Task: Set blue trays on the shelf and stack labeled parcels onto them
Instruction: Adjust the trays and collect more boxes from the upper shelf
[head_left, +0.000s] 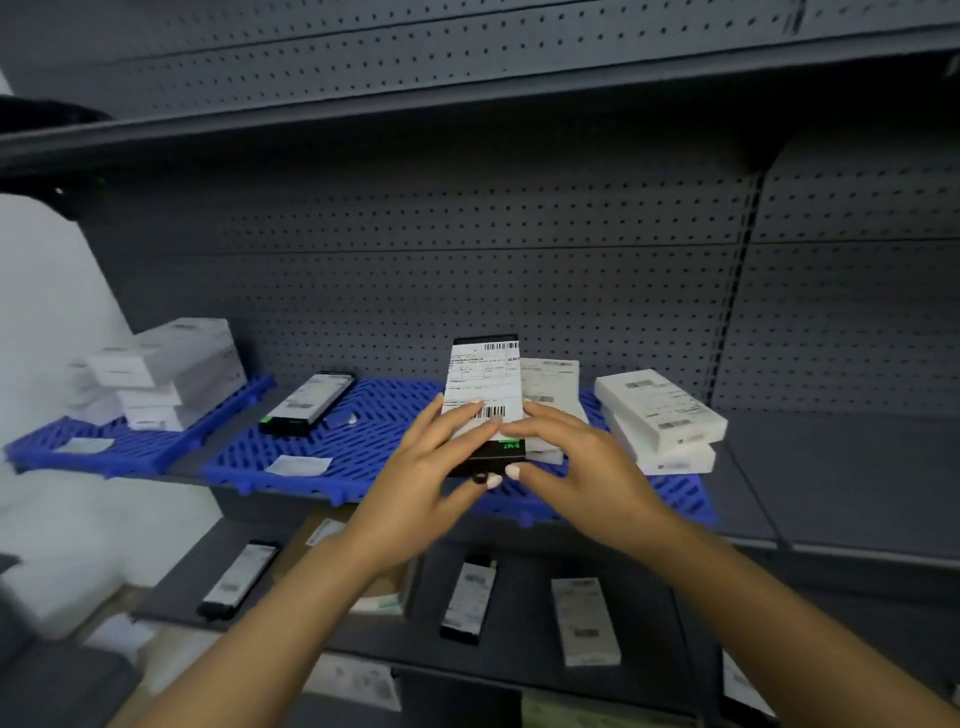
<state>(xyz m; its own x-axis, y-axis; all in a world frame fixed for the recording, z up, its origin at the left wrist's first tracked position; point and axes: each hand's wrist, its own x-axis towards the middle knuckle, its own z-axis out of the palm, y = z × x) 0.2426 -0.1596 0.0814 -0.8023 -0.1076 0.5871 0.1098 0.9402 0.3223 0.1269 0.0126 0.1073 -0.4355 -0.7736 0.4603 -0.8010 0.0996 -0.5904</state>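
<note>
1. Trays look sorted: two blue lattice trays are already sitting on the grey shelf (753, 467), the middle tray (363, 441) and a left tray (130, 447) just beside it, to its left.
2. Right now the person is holding a black parcel (485, 400) with a white shipping label just over the front of the middle tray. The left hand (431, 467) is wrapping its fingers over the label with the thumb at the parcel's near end; the right hand (576, 462) is cupping the other side, fingers curled on its edge. So both are gripping it.
3. Already placed: a stack of white boxes (166, 374) on the left tray, another black labeled parcel (309, 402) lying flat towards the left of the middle tray, a pair of white cartons (660, 415) at its right end, and a white labeled one (553, 389) right behind the held parcel.
4. Still waiting, I'd guess: several labeled parcels are lying on the lower shelf (519, 639) below the middle tray, so roughly halfway.
5. Materials: the trays are moulded plastic grid, rigid-looking. The parcels are slim, flat cardboard rectangles with paper labels. The shelf back is perforated metal panel.
</note>
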